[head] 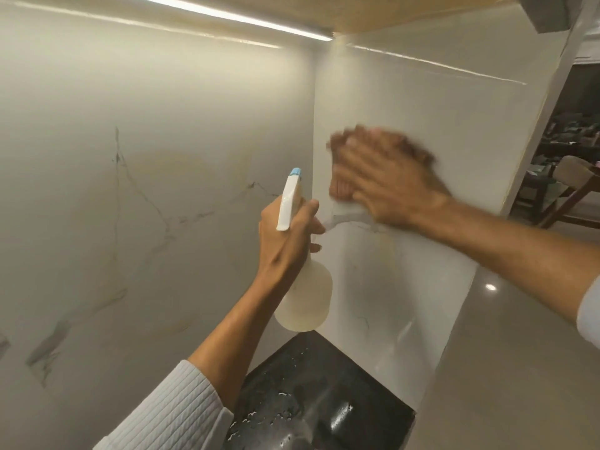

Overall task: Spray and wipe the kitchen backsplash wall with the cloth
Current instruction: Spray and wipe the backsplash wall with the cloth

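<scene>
Left hand [289, 235] — fingers wrapped round the neck of a pale spray bottle [305, 300], nozzle toward the corner.

Right hand [389, 177] — flat, fingers straight, blurred, pressed to the backsplash wall [422, 102]. A pale cloth [345, 207] seems to show beneath it, but it is hard to make out.

Dark surface [324, 401] below, beaded with droplets.

Step, by my reckoning: wiping. The next move likely calls for spray on the adjoining panel, then broad overlapping strokes.

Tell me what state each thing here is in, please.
Translucent white spray bottle with blue nozzle: gripped by left hand, nozzle up.
Right hand: flat against white marble-look wall, motion-blurred.
Black countertop: wet with droplets.
Under-cabinet light strip: lit.
</scene>
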